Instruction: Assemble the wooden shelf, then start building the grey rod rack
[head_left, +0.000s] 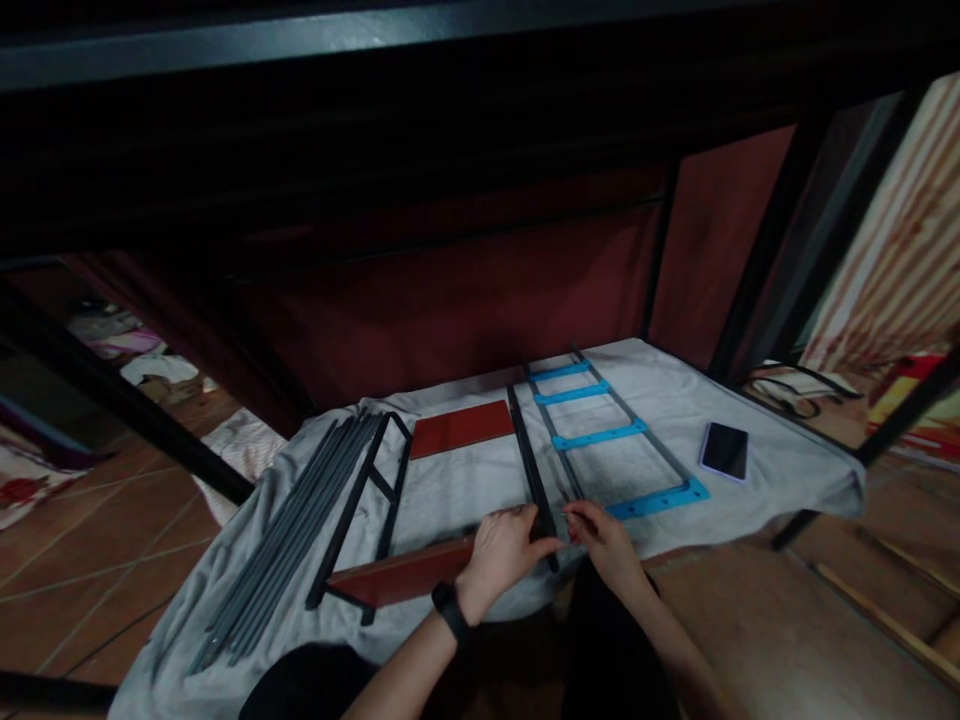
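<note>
My left hand (504,550) grips the near end of a long black metal bar (529,460) that lies on a grey cloth (465,490). My right hand (606,540) is pinched at the same near end, fingers closed on something too small to make out. A black band sits on my left wrist. Just right of the bar lies a ladder-like frame with blue cross plates (600,435). A red-brown board (405,577) lies under my left hand, and a second red panel (461,428) lies farther back.
A bundle of several grey rods (289,540) and a black frame (367,500) lie on the cloth at left. A phone (724,450) rests at right. Dark bed-frame beams hang overhead and black posts stand at both sides. Tiled floor surrounds the cloth.
</note>
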